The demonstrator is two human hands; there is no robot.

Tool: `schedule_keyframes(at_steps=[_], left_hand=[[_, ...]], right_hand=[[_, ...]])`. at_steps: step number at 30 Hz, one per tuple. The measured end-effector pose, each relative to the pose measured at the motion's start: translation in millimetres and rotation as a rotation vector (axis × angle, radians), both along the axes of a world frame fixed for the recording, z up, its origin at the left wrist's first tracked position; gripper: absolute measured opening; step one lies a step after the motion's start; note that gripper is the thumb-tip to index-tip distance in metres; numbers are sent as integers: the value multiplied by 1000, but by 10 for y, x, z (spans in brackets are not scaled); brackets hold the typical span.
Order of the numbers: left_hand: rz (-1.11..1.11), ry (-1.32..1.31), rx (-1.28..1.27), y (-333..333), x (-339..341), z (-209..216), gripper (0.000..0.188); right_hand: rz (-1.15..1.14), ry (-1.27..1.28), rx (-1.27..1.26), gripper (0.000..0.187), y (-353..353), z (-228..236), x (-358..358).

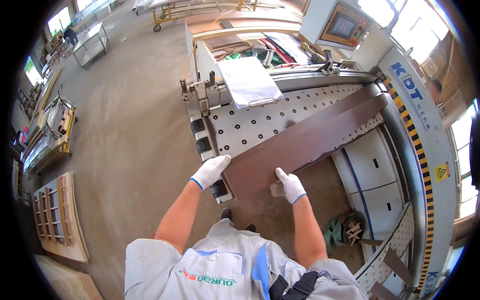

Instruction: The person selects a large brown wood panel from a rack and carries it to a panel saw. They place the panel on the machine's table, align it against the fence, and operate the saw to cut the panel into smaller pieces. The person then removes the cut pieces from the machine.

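A long dark brown board [300, 145] lies slantwise over the perforated metal table [240, 131] of a large machine. Its far end reaches the machine's beam, and a lengthwise line suggests a second strip along its far side. My left hand [212, 171], in a white knit glove, closes on the board's near left corner. On the edge facing me, my right hand [291, 186], gloved alike, grips with the thumb on top and the fingers partly hidden beneath. A clipboard with white papers [249, 82] rests beyond the board, over the table's back rail.
A control panel with a screen [344, 26] stands at the far right, above the striped machine beam [417, 150]. Tools and offcuts [270, 52] fill the area behind the rail. A bin of wood scraps [353, 230] sits at lower right. Loaded carts [52, 132] line the left.
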State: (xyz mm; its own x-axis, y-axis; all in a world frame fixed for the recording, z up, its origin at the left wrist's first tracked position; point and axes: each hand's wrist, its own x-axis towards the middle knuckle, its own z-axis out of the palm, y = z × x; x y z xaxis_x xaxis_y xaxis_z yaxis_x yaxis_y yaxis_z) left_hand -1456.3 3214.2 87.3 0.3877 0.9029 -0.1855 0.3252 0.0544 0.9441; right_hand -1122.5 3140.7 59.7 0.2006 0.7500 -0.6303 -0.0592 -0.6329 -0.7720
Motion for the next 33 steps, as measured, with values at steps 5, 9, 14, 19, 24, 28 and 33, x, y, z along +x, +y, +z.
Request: schedule_keyframes(at_steps=[5,9,14,19,24,28,33], left_hand=[[90,367,557,-318,140,-140,48],[66,267,539,-753,347,-137,37],[248,97,391,-1339,447,-419,49],[820,-60,-119,-1652,149,-376,81],[932,-322,-485,-1944,-972,-716,54],[1074,-295,-414,-2305,-1755,-524,47],[1357,-188,-320,-2791,-2531,-298,37]], right_hand=[[-34,-43,-30,55,-67,62,-116],[-277,1,-22,57,-183,-249,-160],[-611,449,145,45,-568,-396,-270],[-428,539,108,43,-842,-121,-842],[7,729,-230,51,-1090,-61,-1109],[-461,861,96,76,-738,-56,-480],[-597,719,348,73,-204,-127,-48]])
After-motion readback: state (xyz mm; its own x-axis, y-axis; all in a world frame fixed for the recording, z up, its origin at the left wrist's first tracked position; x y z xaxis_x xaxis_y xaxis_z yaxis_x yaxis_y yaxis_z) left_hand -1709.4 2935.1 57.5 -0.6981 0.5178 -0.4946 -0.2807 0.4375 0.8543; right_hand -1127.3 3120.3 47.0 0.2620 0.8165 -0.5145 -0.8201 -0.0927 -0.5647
